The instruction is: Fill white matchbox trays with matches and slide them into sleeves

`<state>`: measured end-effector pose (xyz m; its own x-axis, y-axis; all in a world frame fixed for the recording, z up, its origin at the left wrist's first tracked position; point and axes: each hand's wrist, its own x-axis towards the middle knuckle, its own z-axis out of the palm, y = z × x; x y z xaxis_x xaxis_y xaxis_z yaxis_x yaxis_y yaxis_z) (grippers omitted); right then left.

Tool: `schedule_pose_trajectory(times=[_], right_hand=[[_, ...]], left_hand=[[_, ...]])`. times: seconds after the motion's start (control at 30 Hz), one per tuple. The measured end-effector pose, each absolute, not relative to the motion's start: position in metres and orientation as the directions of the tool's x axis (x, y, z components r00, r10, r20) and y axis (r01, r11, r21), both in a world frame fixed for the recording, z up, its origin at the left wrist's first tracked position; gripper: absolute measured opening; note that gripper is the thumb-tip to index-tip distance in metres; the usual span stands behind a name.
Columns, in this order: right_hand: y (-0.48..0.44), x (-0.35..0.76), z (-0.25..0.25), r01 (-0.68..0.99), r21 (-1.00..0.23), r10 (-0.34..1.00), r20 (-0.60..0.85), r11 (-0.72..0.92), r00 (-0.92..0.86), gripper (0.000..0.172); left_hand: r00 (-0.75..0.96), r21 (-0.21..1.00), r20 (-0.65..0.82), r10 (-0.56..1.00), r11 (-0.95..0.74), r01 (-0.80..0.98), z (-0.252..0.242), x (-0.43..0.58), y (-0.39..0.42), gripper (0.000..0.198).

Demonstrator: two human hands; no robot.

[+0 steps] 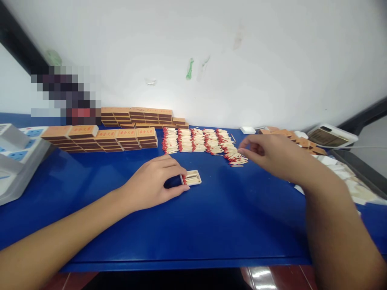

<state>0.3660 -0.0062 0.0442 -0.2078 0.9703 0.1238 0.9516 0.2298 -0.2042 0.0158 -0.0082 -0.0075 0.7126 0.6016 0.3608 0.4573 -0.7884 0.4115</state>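
My left hand [154,181] rests on the table with its thumb and fingers closed on the left end of a small white matchbox tray [199,178]. Several red-tipped matches [191,178] lie in that tray. Further right, my right hand [269,153] is at the edge of a loose heap of matches [231,151]. Its thumb and forefinger curl toward each other in a pinch; whatever may be between them is hidden. Left of the heap, more matches [185,140] lie in rows side by side, their heads mostly to the left.
Stacked matchboxes [105,139] stand at the left, with another stack [151,114] behind against the wall. A white power strip [21,161] sits at the far left. On the right are more matchboxes [284,135], white trays [341,173] and a phone [331,135] with a cable.
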Motion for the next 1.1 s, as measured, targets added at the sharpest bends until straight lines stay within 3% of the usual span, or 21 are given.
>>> schedule_pose_trajectory(times=[0.1,0.2,0.5,0.83,1.1], right_hand=[[0.000,0.396,0.040,0.980,-0.162,0.987,-0.094,0.116,-0.133,0.014],[0.002,0.400,0.039,0.971,-0.191,0.968,-0.179,0.141,-0.175,0.013],[0.002,0.374,0.033,0.947,-0.274,0.938,-0.248,0.169,-0.240,0.017],[0.000,0.365,0.035,0.955,-0.247,0.937,-0.264,0.163,-0.228,0.024],[0.002,0.372,0.032,0.948,-0.256,0.933,-0.254,0.190,-0.256,0.017]], left_hand=[[0.710,0.413,0.362,0.604,-0.786,0.459,-0.008,0.016,-0.008,0.017],[0.705,0.405,0.363,0.609,-0.785,0.470,-0.008,0.016,-0.009,0.021],[0.730,0.387,0.348,0.588,-0.799,0.459,-0.008,0.016,-0.007,0.023],[0.744,0.362,0.349,0.570,-0.814,0.454,-0.008,0.016,-0.007,0.024],[0.729,0.356,0.322,0.604,-0.791,0.498,-0.007,0.015,-0.009,0.033]])
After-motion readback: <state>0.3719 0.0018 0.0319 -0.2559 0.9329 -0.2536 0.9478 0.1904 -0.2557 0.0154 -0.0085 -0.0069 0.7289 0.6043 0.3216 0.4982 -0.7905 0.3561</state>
